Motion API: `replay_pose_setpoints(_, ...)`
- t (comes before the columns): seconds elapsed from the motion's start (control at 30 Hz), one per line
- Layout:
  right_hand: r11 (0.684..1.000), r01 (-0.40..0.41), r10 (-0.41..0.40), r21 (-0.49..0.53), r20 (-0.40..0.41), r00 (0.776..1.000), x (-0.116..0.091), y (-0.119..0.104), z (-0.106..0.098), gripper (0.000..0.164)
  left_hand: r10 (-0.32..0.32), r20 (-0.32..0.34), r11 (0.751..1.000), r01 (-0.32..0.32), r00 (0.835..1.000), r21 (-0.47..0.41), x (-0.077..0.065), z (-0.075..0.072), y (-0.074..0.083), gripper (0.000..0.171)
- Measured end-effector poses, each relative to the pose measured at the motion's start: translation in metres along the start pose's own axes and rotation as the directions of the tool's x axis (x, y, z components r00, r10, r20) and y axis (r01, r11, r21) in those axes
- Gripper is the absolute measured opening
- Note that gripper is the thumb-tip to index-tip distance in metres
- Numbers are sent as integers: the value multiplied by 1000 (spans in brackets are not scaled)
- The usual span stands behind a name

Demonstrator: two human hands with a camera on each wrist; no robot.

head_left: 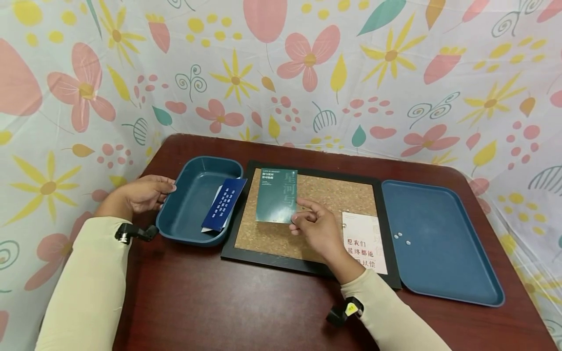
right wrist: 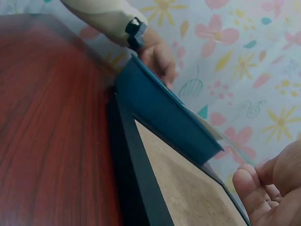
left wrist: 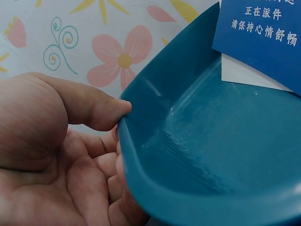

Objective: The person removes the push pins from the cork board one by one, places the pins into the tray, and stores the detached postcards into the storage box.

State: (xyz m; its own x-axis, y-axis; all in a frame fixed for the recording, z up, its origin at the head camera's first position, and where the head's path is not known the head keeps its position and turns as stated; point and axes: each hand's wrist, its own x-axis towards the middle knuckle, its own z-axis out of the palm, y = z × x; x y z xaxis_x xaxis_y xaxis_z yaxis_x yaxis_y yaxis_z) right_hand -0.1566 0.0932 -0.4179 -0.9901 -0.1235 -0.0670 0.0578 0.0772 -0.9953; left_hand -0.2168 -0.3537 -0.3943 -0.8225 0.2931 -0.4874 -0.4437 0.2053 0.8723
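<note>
My left hand (head_left: 151,193) grips the rim of a deep blue bin (head_left: 177,222), thumb over the edge and fingers outside, as the left wrist view shows. Inside the bin, a dark blue card (head_left: 226,204) with white writing lies over a white one, both leaning on the right wall. My right hand (head_left: 319,228) pinches a green card (head_left: 275,195) by its lower right corner, over the left part of a black-framed corkboard (head_left: 268,241). A white card (head_left: 363,243) with red writing lies at the board's lower right, partly hidden by the right forearm.
A flat blue tray (head_left: 443,243) sits right of the corkboard, with several small shiny pins (head_left: 398,236) near its left edge. The dark red wooden table (head_left: 246,307) runs below all of it. A flowered cloth (head_left: 272,87) hangs behind the table.
</note>
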Motion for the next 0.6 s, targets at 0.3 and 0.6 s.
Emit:
replay_pose_setpoints(0.3,999,-7,6,52,23,1000,-1,2,20,49,-3,-2,1000,3,1000,1,1,-1,-1,15)
replay_pose_setpoints(0.6,998,-11,9,61,42,999,-1,3,31,49,-3,-9,1000,3,1000,22,1,-1,0,15)
